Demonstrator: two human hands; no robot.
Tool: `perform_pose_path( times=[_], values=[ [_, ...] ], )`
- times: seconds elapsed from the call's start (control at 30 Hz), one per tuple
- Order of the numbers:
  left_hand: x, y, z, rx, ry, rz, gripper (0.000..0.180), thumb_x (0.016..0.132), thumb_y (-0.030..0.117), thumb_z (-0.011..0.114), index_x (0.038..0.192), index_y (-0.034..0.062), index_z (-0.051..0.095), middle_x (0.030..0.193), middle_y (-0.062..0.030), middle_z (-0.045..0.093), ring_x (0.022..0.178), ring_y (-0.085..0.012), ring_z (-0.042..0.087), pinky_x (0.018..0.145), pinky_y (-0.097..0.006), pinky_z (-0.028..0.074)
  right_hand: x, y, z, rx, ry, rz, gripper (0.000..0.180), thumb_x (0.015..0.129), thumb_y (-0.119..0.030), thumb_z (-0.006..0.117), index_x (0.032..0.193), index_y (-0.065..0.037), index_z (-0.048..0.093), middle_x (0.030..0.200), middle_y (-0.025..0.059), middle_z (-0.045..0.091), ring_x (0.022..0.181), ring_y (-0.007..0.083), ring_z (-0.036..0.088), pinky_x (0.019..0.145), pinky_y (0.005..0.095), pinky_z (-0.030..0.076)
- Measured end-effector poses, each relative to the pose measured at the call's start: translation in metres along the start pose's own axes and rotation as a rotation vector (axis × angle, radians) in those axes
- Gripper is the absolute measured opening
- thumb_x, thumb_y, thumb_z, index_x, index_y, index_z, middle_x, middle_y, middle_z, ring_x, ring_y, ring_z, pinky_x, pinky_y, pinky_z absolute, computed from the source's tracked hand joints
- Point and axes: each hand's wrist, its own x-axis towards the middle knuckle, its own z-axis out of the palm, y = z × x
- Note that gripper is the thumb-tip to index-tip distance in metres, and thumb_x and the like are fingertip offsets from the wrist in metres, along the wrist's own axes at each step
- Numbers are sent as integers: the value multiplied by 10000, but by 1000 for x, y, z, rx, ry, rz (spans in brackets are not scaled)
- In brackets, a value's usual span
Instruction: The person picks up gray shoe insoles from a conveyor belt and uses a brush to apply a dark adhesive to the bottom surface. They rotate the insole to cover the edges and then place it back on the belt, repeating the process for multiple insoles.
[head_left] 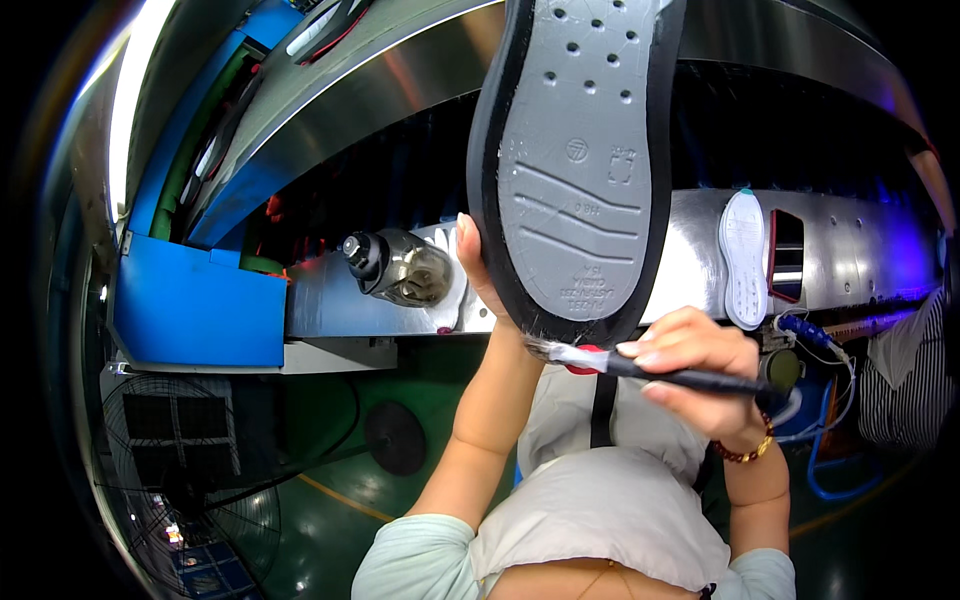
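The shoe sole [578,215] is over the surface [690,245], between the bottle [415,272] on the left and the insole [742,262] on the right. The brush [592,357] lies at its near end, the fan [185,495] to the person's left.

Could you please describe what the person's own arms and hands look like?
Both the left hand and right hand are ungloved. The pale mint sleeves are short, leaving the forearms bare. The right wrist wears a beaded bracelet, dark reddish-brown with some golden-yellow beads.
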Motion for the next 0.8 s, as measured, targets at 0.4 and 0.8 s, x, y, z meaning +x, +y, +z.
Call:
perform_pose_path(
  times=[0.4,0.8],
  values=[
    [-9,-1,-13,-49,-17,22,524,795,384,422,1156,4,439,1102,-156,525,948,-259,544,830,-366,445,7,1,5,87,59,7,214,640,73,621,845,12,609,888,148,617,786,192,568,712,278,455],
    [8,10,-3,-103,-79,-86,479,767,304,481,1101,-39,473,1024,-173,563,884,-264,575,784,-348,471,17,0,-15,-148,-164,39,198,642,28,658,834,-16,635,817,89,629,766,175,577,707,276,451]
  ],
)
